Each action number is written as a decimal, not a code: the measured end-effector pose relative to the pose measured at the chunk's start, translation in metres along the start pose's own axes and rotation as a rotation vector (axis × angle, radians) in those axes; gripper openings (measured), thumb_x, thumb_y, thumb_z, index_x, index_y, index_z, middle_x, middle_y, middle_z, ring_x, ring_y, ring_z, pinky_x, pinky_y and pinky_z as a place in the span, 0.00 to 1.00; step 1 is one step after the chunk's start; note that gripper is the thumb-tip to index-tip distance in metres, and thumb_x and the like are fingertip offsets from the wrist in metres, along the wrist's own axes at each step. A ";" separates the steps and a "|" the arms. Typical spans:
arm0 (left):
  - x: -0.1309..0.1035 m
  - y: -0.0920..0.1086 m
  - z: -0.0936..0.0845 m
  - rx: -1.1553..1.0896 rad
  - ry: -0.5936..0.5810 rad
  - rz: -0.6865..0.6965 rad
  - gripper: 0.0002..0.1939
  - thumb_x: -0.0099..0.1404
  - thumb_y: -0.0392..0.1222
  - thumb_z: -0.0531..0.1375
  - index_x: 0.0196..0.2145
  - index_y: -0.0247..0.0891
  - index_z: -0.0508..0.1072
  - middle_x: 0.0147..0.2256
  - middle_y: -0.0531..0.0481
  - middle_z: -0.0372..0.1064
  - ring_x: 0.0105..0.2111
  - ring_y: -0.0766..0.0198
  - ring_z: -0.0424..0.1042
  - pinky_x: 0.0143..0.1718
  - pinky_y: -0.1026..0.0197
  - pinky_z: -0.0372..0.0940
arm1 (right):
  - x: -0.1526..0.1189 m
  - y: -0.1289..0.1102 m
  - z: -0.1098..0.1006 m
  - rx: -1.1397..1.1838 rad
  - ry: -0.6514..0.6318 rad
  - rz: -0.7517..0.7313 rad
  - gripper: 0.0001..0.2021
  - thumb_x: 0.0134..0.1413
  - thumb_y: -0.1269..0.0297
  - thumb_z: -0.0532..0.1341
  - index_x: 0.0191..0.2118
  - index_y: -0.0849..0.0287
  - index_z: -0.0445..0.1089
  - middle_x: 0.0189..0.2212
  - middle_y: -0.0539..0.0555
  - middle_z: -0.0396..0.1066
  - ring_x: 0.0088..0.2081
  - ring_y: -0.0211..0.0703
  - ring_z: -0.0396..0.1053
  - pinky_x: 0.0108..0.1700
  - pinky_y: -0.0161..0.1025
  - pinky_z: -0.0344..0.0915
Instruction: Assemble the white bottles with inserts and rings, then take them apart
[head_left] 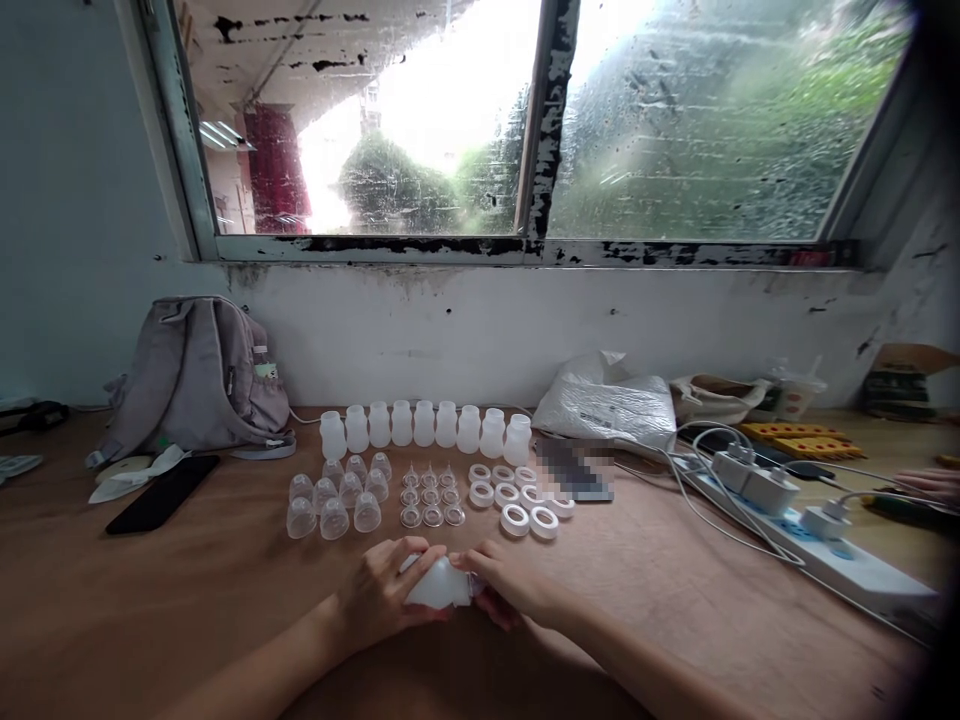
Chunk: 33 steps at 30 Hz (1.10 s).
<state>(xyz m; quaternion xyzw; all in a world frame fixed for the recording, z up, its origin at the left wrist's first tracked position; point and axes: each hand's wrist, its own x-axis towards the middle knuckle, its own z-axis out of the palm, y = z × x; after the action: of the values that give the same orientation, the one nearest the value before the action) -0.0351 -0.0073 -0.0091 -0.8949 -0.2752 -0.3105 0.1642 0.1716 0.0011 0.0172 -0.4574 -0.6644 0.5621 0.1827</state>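
Note:
Near the table's front edge, my left hand [386, 590] is wrapped round a white translucent bottle [436, 585], which lies on its side. My right hand [506, 585] closes on the bottle's neck end, where a small clear part [475, 583] shows between the fingers. Beyond the hands sit several clear domed caps [334, 517] on the left, rows of clear nipple-like pieces [432, 515] in the middle and several white rings [515, 519] on the right. Behind them stands a row of white bottles [424, 424].
A grey backpack [187, 380] and black phone [161, 494] lie left. At the back right are a silver bag [607, 400] and pixelated item [576, 470]. Farther right lie a cabled power strip [870, 570] and yellow pieces [806, 440]; another person's hand [930, 484] shows at the right edge.

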 end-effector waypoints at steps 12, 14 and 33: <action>0.009 0.001 -0.018 -0.247 -0.138 -0.241 0.25 0.63 0.46 0.49 0.56 0.38 0.49 0.48 0.42 0.62 0.48 0.59 0.62 0.47 0.55 0.61 | 0.003 -0.006 -0.009 0.452 -0.204 -0.052 0.23 0.52 0.50 0.44 0.24 0.64 0.63 0.19 0.51 0.62 0.16 0.33 0.61 0.15 0.30 0.57; 0.008 0.003 -0.023 -0.295 -0.175 -0.311 0.24 0.64 0.42 0.46 0.57 0.38 0.45 0.50 0.43 0.60 0.51 0.60 0.58 0.49 0.55 0.59 | 0.000 -0.009 -0.008 0.495 -0.160 -0.148 0.14 0.50 0.56 0.50 0.29 0.62 0.63 0.27 0.51 0.64 0.21 0.34 0.64 0.19 0.30 0.60; 0.022 0.011 -0.017 -1.066 -0.228 -0.546 0.23 0.56 0.45 0.57 0.49 0.36 0.61 0.41 0.46 0.66 0.40 0.56 0.64 0.41 0.59 0.60 | -0.011 -0.025 -0.003 0.226 -0.054 -0.555 0.24 0.46 0.56 0.60 0.51 0.54 0.60 0.48 0.55 0.62 0.51 0.49 0.57 0.52 0.46 0.53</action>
<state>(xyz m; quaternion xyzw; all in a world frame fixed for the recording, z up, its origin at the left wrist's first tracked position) -0.0219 -0.0149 0.0164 -0.7787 -0.3171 -0.3385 -0.4224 0.1699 -0.0051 0.0438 -0.2200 -0.7018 0.5732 0.3612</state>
